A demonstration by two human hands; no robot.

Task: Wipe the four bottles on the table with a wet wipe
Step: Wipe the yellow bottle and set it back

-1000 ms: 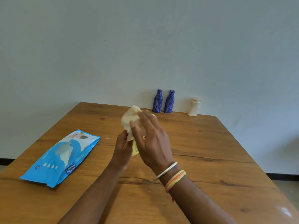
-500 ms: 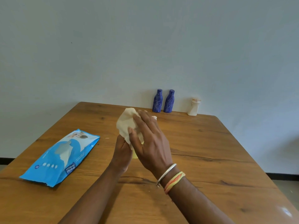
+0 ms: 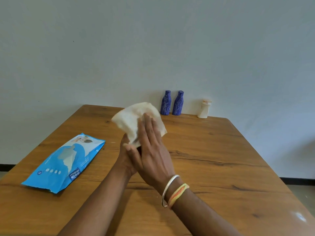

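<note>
— White and crumpled: wipe [image 3: 131, 120], up off the table [image 3: 221, 159], over its middle. Where against the fingers?
— Under those of the right hand [image 3: 151, 150]. Laid straight and close together, flat across the near right part of the wipe, fingertips [image 3: 148, 120] about halfway up it. Not curled round anything.
— And the left hand [image 3: 124, 160]?
— Tucked behind the right one, low against the bottom edge of the wipe. Mostly covered; cannot tell whether clamped or loose, nor make out anything beneath the cloth.
— Rest of the wipe?
— Fanning out up and to the left past the fingers, free of both hands there.
— Bottles?
— Upright along the far edge of the table, by the wall [image 3: 153, 48]. Left blue bottle [image 3: 165, 103] and right blue bottle [image 3: 178, 103] just beside each other; white bottle [image 3: 203, 109] further right, apart from the pair. All three well apart from the hands.
— Anything else?
— Blue pack of wipes [image 3: 64, 162] lying flat on the left side of the table, left of the left forearm. Silver bangle [image 3: 168, 189] and orange-yellow band [image 3: 179, 193] side by side on the right wrist.
</note>
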